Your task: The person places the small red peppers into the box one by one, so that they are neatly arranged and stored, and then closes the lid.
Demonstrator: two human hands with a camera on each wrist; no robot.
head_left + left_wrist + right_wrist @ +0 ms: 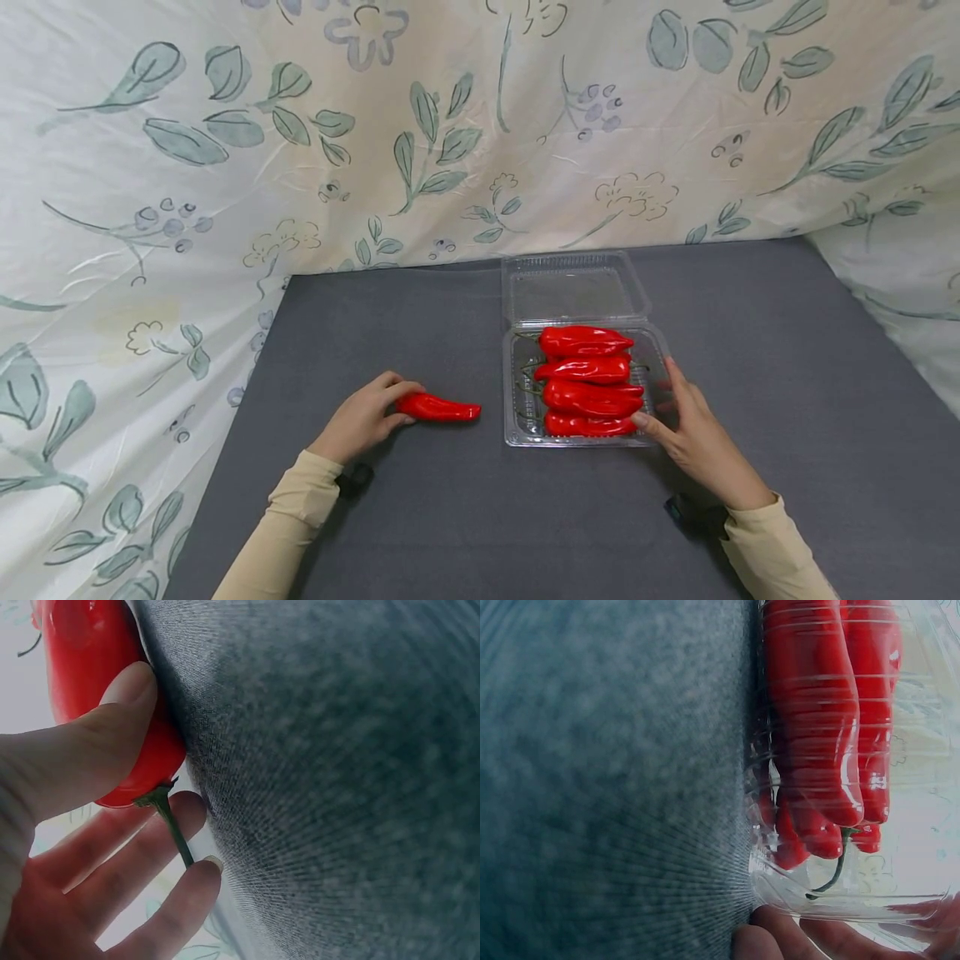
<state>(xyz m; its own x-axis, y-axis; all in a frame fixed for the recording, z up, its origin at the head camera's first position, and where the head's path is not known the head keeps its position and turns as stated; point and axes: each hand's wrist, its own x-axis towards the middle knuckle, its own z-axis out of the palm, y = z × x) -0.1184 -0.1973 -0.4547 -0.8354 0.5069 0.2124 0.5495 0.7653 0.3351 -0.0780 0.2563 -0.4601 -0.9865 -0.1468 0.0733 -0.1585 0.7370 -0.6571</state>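
Note:
My left hand (371, 417) holds a single red pepper (440, 408) by its stem end, low over the dark cloth. In the left wrist view, the thumb lies along the pepper's red skin (82, 652) and the green stem hangs between the fingers. Right of it stands a clear plastic clamshell container (512, 425), lid raised back, with several red peppers (592, 398) laid crosswise in a stack of rows. My right hand (701, 437) grips the container's right side near the front corner; its thumb is at the rim. Parts of its fingers show through the plastic.
A dark grey cloth (450, 508) covers the table. The container's transparent lid (573, 292) lies toward the back edge. A leaf-patterned white curtain (480, 108) hangs behind and along both sides. Each wrist wears a small black camera (356, 479).

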